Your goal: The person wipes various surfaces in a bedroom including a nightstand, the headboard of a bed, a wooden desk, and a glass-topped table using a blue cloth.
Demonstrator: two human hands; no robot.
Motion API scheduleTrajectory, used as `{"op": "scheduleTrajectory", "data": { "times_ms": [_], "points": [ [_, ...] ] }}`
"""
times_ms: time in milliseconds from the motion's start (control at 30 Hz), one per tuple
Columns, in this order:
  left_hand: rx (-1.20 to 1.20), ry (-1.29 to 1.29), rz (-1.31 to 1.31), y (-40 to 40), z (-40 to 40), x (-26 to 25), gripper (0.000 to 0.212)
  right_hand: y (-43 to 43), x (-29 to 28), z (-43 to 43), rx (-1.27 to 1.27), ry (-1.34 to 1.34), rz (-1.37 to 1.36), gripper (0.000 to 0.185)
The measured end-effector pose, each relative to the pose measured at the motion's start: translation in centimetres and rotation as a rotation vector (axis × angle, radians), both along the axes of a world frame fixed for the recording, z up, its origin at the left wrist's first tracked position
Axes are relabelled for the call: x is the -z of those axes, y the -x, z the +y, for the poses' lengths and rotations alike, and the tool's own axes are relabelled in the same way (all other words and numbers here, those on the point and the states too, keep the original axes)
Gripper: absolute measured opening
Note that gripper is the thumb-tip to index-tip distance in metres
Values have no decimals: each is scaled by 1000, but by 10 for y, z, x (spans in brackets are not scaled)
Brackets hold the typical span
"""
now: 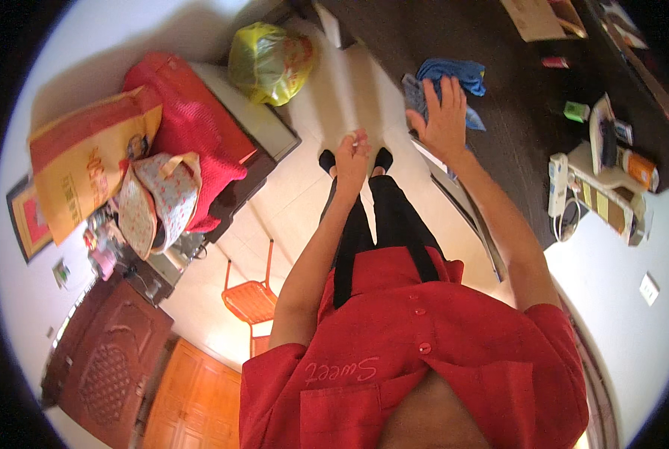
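My right hand lies with spread fingers over the near part of a bunched blue cloth on a dark wooden surface. Beside it, partly under my thumb and fingers, is a grey-blue piece of cloth at the surface's edge. The hand seems to rest on the cloth without gripping it. My left hand hangs over the floor with its fingers curled, and a small whitish thing shows at the fingertips; whether it is held is unclear.
A power strip, a green box and an orange container stand at right. A yellow plastic bag is at upper left. Left are a red cloth, a paper bag and an orange chair.
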State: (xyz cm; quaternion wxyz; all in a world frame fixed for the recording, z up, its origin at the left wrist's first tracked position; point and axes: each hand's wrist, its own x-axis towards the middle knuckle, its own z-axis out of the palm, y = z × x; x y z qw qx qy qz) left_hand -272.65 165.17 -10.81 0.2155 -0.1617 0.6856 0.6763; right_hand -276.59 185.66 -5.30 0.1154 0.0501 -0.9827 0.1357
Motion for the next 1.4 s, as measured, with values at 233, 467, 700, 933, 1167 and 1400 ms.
{"op": "scheduleTrajectory", "data": {
  "times_ms": [233, 467, 700, 933, 1167, 1400],
  "points": [
    [-142, 99, -22, -26, -81, 12, 22, 105, 20, -38, -57, -77, 144, 59],
    [-133, 360, 107, -62, -138, -14, 21, 188, 35, -68, -74, -129, 238, 59],
    [-259, 412, -24, -124, -164, -16, 25, 195, 24, -74, -268, -164, 220, 60],
    [-378, 373, -75, -169, -141, 5, 24, 88, 4, -70, -471, -162, 85, 64],
    [-534, -5, -173, -173, -150, -42, 34, -12, 73, -106, -351, 351, -618, 39],
    [-580, -56, -171, -241, -230, -41, 56, -156, 28, -312, -77, 1356, -1739, 34]
  ]
}}
